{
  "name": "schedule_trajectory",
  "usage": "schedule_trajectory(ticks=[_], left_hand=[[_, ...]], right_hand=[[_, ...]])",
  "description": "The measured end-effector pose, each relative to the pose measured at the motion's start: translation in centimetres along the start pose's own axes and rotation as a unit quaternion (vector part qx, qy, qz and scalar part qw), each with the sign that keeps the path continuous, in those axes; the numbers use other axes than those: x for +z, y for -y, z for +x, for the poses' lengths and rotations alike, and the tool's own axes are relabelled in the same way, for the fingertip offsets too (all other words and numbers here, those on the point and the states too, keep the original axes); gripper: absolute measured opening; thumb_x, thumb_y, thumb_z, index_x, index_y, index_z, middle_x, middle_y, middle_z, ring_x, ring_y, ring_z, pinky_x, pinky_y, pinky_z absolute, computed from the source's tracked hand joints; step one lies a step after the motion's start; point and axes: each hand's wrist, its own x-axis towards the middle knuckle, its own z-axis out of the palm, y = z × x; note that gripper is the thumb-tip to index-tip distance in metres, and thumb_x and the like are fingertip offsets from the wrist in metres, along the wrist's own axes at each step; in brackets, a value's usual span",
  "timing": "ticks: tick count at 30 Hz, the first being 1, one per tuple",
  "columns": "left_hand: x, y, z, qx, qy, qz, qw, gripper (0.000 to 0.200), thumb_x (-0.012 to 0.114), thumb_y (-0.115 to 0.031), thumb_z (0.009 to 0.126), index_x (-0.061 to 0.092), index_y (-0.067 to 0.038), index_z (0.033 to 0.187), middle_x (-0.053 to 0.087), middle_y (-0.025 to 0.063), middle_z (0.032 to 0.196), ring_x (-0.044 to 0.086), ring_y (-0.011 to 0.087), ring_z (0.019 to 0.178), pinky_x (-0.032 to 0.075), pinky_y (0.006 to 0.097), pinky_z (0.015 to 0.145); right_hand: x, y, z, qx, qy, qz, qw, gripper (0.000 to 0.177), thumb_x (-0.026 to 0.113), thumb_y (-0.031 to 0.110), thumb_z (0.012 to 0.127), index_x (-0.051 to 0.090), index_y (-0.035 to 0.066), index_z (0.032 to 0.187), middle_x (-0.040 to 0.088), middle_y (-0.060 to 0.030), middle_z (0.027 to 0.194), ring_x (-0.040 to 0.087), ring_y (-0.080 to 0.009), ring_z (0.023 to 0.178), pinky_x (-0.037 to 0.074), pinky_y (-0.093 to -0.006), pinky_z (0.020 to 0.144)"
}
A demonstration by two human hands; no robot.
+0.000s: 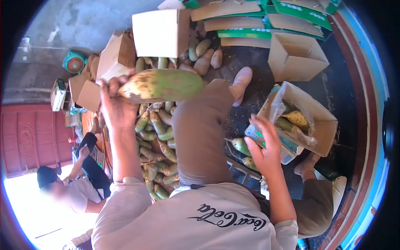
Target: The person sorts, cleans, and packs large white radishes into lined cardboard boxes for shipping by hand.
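My left hand (pixel 118 102) is closed round one end of a large radish, green with a yellowish, brown-spotted end (pixel 162 84). It holds the radish sideways above my leg. My right hand (pixel 266 146) has its fingers apart and nothing in it. Just beyond it is a tilted cardboard box (pixel 325 129), lined with clear plastic, with several green and yellow radishes (pixel 296 119) inside. The box rests on a pale unit with green markings (pixel 287 154), partly hidden by my hand. Two radishes (pixel 241 146) lie on the floor beside my right hand.
A large pile of radishes (pixel 156 123) lies left of my leg. Open boxes (pixel 298 58) (pixel 118 54) stand ahead, with flattened green cartons (pixel 246 33) at the back. Another person (pixel 81 189) sits at the left by a red door (pixel 33 137).
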Motion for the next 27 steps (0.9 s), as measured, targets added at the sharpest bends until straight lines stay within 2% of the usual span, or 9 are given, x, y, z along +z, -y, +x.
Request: schedule_trajectory(ticks=[2,7,9,11,14,19,22,24,27], left_hand=[[3.6,2.7,-0.1,-0.065,0.033,0.005,0.997,0.044,0.03,-0.041,0.097,0.037,-0.01,0.066,0.053,0.0146,0.082,0.049,0.0335,0.109,0.035,0.05,0.099],[8.7,10.3,-1.8,-0.246,0.008,0.021,0.969,0.046,0.024,-0.041,0.098,0.041,-0.009,0.07,0.058,0.0177,0.09,0.052,0.0327,0.108,0.04,0.0488,0.095],[9.6,12.6,-2.8,-0.234,0.007,0.038,0.971,0.049,0.029,-0.042,0.097,0.044,0.002,0.114,0.051,0.0187,0.114,0.047,0.0283,0.114,0.04,0.0421,0.097],[9.5,15.3,-4.8,-0.214,0.03,0.071,0.974,0.05,0.035,-0.041,0.096,0.039,0.001,0.122,0.053,0.0159,0.114,0.051,0.0238,0.107,0.04,0.0368,0.094],[9.3,19.5,-6.7,-0.066,-0.006,0.329,0.942,0.04,0.036,-0.033,0.097,0.045,0.0,0.116,0.055,0.0109,0.106,0.052,0.0175,0.098,0.042,0.0286,0.084],[5.1,21.6,-5.5,-0.074,-0.06,0.303,0.948,0.035,0.034,-0.026,0.097,0.054,0.002,0.098,0.056,0.0079,0.087,0.05,0.0166,0.08,0.042,0.0289,0.076],[2.3,21.9,-6.0,-0.094,-0.054,0.375,0.921,0.028,0.038,-0.022,0.096,0.055,0.0,0.093,0.056,0.0063,0.081,0.052,0.0134,0.074,0.044,0.027,0.069],[1.5,21.7,-6.9,-0.183,-0.047,0.349,0.918,0.024,0.04,-0.021,0.095,0.054,-0.001,0.092,0.056,0.0054,0.079,0.054,0.0114,0.071,0.045,0.0254,0.066],[0.3,21.0,-7.2,-0.188,-0.087,0.317,0.926,0.022,0.043,-0.021,0.095,0.054,-0.003,0.09,0.056,0.0033,0.077,0.055,0.0089,0.067,0.046,0.0226,0.062]], right_hand=[[-1.7,3.8,2.8,-0.1,-0.018,-0.113,0.988,0.057,0.071,0.012,0.068,0.049,0.006,0.12,0.048,-0.0154,0.124,0.051,-0.0343,0.108,0.042,-0.0387,0.091],[-1.5,2.8,3.1,-0.079,0.007,-0.097,0.992,0.075,0.075,0.012,0.06,0.041,0.009,0.126,0.048,-0.016,0.116,0.05,-0.0348,0.105,0.044,-0.0411,0.085],[-0.9,1.1,2.2,-0.054,-0.026,-0.086,0.994,0.077,0.076,0.011,0.058,0.04,0.009,0.126,0.048,-0.0162,0.111,0.05,-0.0345,0.101,0.044,-0.0416,0.082],[0.1,0.1,0.9,-0.042,-0.107,-0.096,0.989,0.077,0.077,0.011,0.056,0.041,0.009,0.125,0.047,-0.0162,0.107,0.051,-0.0341,0.098,0.045,-0.0419,0.081],[1.1,-0.2,0.0,-0.026,-0.129,-0.191,0.973,0.08,0.077,0.012,0.055,0.04,0.008,0.125,0.046,-0.0188,0.108,0.05,-0.036,0.098,0.044,-0.0417,0.081],[2.1,-0.8,-1.3,-0.001,-0.108,-0.177,0.978,0.08,0.077,0.014,0.055,0.039,0.006,0.125,0.046,-0.0186,0.107,0.051,-0.0369,0.094,0.046,-0.0425,0.08],[2.2,-1.8,-1.6,0.145,-0.035,0.087,0.985,0.069,0.075,0.016,0.063,0.043,0.002,0.122,0.052,-0.0148,0.111,0.053,-0.0262,0.1,0.044,-0.0362,0.085],[2.4,-2.4,-1.8,0.232,-0.004,0.284,0.93,0.06,0.072,0.018,0.071,0.045,0.0,0.121,0.055,-0.0122,0.111,0.052,-0.0185,0.101,0.042,-0.031,0.087],[2.4,-2.4,-2.3,0.34,-0.007,0.456,0.823,0.058,0.067,0.015,0.074,0.044,-0.001,0.124,0.055,-0.0097,0.11,0.053,-0.0175,0.1,0.042,-0.0298,0.087]])
